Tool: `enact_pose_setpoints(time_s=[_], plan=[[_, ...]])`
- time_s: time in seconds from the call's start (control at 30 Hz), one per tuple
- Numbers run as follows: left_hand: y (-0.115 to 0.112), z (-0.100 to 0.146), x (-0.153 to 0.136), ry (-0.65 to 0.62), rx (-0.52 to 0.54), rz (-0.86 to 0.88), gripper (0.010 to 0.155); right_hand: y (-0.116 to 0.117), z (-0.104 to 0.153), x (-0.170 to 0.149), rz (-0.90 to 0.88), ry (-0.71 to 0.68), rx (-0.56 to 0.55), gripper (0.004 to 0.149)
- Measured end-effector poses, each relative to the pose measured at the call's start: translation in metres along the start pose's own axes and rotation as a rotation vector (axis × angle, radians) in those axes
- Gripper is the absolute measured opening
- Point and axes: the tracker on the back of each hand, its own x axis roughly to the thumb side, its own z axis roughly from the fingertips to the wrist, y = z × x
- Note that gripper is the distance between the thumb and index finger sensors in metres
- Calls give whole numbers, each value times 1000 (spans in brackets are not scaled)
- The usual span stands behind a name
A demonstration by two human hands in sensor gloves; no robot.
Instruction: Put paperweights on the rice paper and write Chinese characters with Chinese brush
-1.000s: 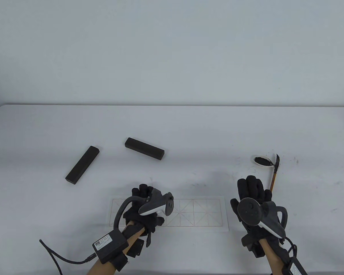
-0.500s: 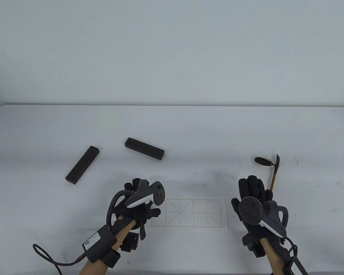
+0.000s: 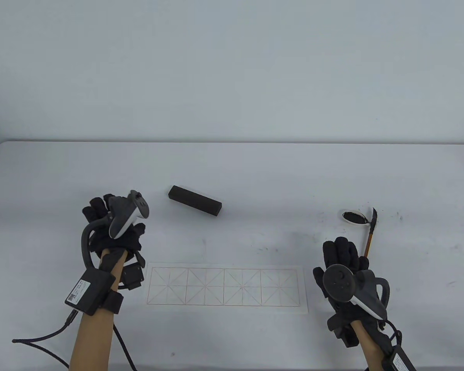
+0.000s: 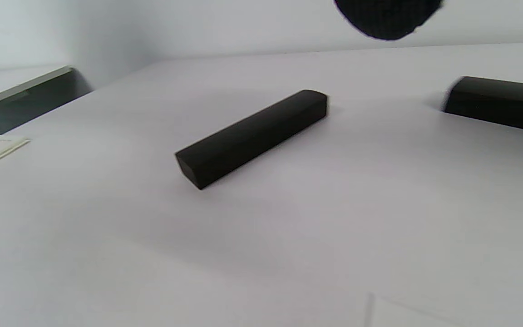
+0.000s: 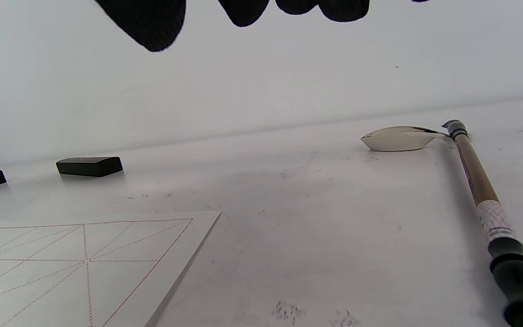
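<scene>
Right of rice paper (image 3: 224, 286), ink dish (image 3: 353, 216), brush (image 3: 370, 232) resting on rim

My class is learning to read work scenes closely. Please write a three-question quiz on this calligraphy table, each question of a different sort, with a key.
1. True or false: a paperweight already lies on the rice paper.
2. Where does the brush rest its tip? A) on the ink dish B) on the paper C) in the right hand
3. Fill in: the left hand hovers over the left ____.

Key: 1 false, as both dark blocks, including the far paperweight, lie on the bare table. 2 A. 3 paperweight.
</scene>
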Motion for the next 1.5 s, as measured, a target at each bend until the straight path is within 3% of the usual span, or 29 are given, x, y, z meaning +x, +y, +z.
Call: enact_pose_setpoints(time_s=[0.1,0.27,0.53,1.13,1.33,1.5], plan=[[-1,-30,-16,103,-62,78,84,0,0,1,-1,-4,5,70],[-23,-66,-25,116,-150,259,82,0,1,4,2,-21,9,71],[-54,-90,-14,119,-215,269,75,2,1,5,2,-20,26,70],[-51,-91,3,185,-113,134,69,3,1,6,1,-31,31,70],[-51,-83,8,170,-7,72,71,3,1,6,1,-32,31,70],[-43,-57,7,73,172,38,73,2,1,5,-5,-26,24,70]])
